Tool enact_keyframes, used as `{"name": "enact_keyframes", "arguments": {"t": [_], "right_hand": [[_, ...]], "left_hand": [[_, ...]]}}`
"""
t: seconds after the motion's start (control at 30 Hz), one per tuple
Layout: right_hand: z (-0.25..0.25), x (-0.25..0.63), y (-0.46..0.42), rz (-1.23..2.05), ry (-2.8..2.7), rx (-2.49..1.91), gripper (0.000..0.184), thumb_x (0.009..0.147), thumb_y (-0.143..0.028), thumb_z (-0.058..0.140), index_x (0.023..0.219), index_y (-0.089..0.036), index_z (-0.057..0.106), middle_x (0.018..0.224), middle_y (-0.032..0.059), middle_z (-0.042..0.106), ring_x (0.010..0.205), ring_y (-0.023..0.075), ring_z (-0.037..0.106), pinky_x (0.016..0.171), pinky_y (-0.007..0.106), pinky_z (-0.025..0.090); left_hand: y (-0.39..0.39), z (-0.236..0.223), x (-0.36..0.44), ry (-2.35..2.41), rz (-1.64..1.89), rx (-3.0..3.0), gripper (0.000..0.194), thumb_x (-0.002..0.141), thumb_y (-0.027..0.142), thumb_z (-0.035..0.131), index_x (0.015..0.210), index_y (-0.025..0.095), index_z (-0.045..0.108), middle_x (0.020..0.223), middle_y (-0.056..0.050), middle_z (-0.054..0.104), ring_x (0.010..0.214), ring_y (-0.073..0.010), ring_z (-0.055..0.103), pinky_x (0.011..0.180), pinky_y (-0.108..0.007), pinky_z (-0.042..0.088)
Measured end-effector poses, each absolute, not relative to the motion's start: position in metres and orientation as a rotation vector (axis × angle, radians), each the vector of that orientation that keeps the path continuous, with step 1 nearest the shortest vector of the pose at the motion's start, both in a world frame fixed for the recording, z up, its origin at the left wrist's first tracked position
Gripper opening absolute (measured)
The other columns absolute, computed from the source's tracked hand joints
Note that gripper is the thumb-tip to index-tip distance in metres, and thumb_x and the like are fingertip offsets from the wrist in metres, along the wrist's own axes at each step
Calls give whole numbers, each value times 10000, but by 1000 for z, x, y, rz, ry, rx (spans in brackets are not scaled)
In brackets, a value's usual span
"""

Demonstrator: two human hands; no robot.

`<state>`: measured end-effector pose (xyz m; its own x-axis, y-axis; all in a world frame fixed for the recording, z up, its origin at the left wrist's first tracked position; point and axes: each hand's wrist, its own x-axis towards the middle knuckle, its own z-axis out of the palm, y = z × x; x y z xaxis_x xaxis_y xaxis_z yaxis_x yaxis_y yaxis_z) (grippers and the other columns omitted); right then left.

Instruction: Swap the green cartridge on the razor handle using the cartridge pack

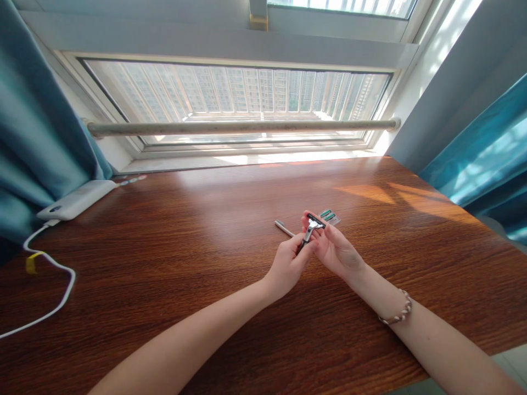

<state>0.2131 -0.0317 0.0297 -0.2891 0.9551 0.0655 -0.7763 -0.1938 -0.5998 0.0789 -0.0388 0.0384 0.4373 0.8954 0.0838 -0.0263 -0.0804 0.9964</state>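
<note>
Left hand (287, 266) grips the razor (310, 229) handle, fingers closed; right hand (331, 246) pinches its head, palm up, above the table (164, 263).

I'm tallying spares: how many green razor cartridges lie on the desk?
2, side by side in a small pack on the desk, just beyond the right hand. Fingers may hide more. The left hand holds a razor.

You're in a home, likely a high-rise flat. A wooden desk (164, 263) fills the lower frame beneath a wide window (236, 93) showing apartment towers at top center. Teal curtains (37, 120) hang at both edges, and a white power bank (76, 200) with its cable (49, 274) lies at left.
</note>
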Motion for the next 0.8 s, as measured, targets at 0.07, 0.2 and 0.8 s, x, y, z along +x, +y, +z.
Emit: {"name": "enact_keyframes", "arguments": {"t": [0.07,0.2,0.8], "right_hand": [[27,212,-31,1804,-587,-377,295,803,-227,548,1097,-203,547,1221,18,529,1114,100,483,887,176,438],[24,209,-31,1909,-462,-325,295,829,-240,513,1122,-210,515,1147,8,578,1082,74,502,865,153,443],[16,207,-30,1964,-430,-350,253,848,-271,477,1090,-211,524,1095,0,601,1004,62,549,768,128,474]], "left_hand": [[-40,39,79,861,925,1469,241,825,362,437,695,160,459,514,59,347,473,-69,308,473,-208,249],[-41,40,80,946,904,1503,261,832,375,423,688,161,461,513,57,368,479,-71,311,478,-207,241],[-37,42,78,1025,937,1614,282,820,342,433,711,125,576,599,16,461,564,-102,360,539,-213,273]]}}
